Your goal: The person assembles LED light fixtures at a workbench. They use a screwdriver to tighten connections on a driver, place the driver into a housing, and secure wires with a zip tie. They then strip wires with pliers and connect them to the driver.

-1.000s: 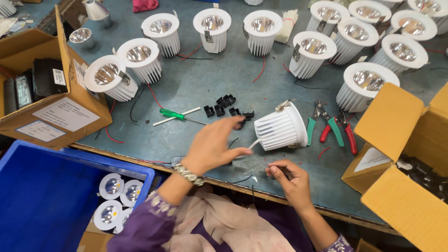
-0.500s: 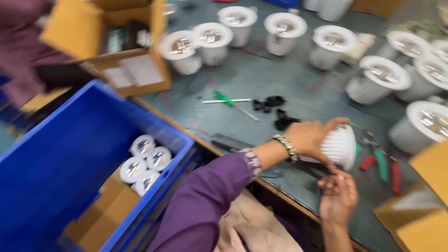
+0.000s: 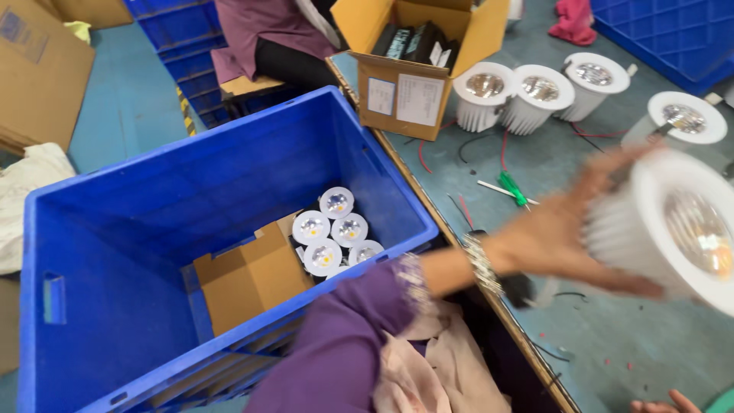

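**One downlight in hand above the bench edge, five in the crate**

The left hand [image 3: 569,233], motion-blurred, grips one white finned downlight [image 3: 673,226] above the near edge of the teal workbench [image 3: 612,336], beside the blue crate [image 3: 176,229]. Its right rim is cut off by the frame. Of the right hand [image 3: 664,403] only fingertips show at the bottom edge, so whether it is open or closed cannot be told. Five round white lamps [image 3: 336,229] lie face up in the crate next to one folded brown cardboard piece [image 3: 248,275]. Four more downlights [image 3: 527,95] stand near the bench's far edge, just beyond one green-handled screwdriver [image 3: 511,190]. One open cardboard box [image 3: 417,61] sits at the far left corner; its dark contents are hard to make out.
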